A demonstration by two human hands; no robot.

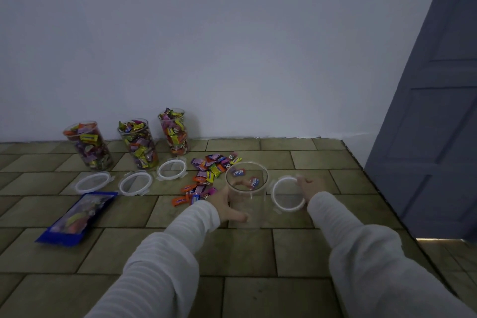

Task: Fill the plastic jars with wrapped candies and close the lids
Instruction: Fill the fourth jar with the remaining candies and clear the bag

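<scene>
The clear jar (pixel 246 196) stands on the tiled floor (pixel 258 253), nearly empty with two or three candies inside, beside the loose pile of candies (pixel 209 173). The left hand (pixel 227 208) grasps its side with curled fingers, while the right hand (pixel 308 186) holds the lid (pixel 289 193) just beside it. Three full jars (pixel 138 143) stand near the wall, their lids (pixel 135 183) lying in front.

Tiled floor (pixel 296 253) carries three filled jars (pixel 138 143) by the wall, four lids (pixel 135 183), loose candies (pixel 206 175), one nearly empty jar (pixel 246 188), a blue bag (pixel 77 217).
</scene>
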